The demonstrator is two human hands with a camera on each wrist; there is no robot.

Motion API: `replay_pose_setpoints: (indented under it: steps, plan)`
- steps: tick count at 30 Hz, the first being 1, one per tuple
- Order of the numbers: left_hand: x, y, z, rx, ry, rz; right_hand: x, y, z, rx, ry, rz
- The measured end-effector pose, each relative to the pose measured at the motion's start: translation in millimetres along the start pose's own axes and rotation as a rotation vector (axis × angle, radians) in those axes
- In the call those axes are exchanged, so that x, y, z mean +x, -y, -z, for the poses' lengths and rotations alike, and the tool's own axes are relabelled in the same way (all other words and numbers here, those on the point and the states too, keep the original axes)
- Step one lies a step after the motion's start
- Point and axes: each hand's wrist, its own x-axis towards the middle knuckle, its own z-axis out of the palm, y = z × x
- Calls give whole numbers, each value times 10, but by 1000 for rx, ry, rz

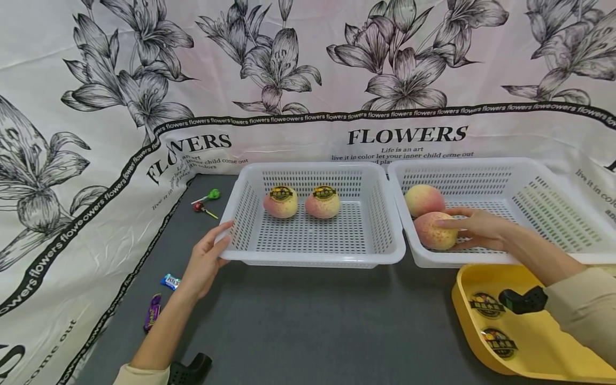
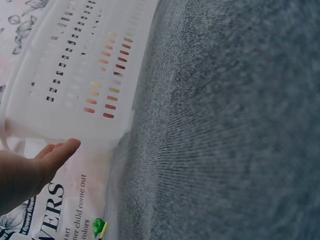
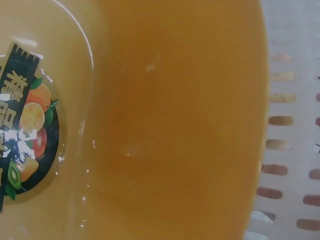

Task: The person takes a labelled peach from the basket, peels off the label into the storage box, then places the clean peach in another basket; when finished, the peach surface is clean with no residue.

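Observation:
My left hand (image 1: 202,262) is at the left end of a white slotted basket (image 1: 313,259), its fingertips right at the rim; the left wrist view shows straight fingers beside the end wall. Two peaches with black labels, a left peach (image 1: 280,206) and a right peach (image 1: 323,207), sit inside that basket. My right hand (image 1: 483,230) reaches into a second white basket (image 1: 553,182) and holds a pink-yellow peach (image 1: 430,232) at its left end, fingers bent around the fruit's right side. Another peach (image 1: 424,199) lies just behind it. The right wrist view does not show the hand.
A yellow tray (image 1: 464,326) with two black fruit stickers (image 1: 499,342) sits below the right forearm, near the right basket's front. Left on the grey table (image 1: 308,321) lie a green lollipop (image 1: 213,194), a red lollipop (image 1: 198,206), a blue-wrapped candy (image 1: 170,281) and a purple-wrapped candy (image 1: 153,313).

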Motion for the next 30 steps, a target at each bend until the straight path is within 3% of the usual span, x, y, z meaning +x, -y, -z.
replay_pose_setpoints:
  steps: [8, 11, 15, 18, 23, 30]
  plan:
    - [-5, 13, 2, -1, 5, 5, -85, 18, 115, -2, 54, -24]
    - [-8, 8, 7, -5, 4, 4, -151, 56, 180, -27, 22, -38]
    - [-8, -2, 10, -4, 9, 5, -253, 164, 307, -144, -48, -14]
    - [-3, -10, 10, 2, 12, 8, -314, 300, 404, -188, -72, 39]
    - [-1, -20, 10, 12, 21, 6, -326, 619, 473, -81, -7, 131]
    - [-6, -10, 18, 5, 19, 9, -122, 1150, 155, -8, 18, 206]
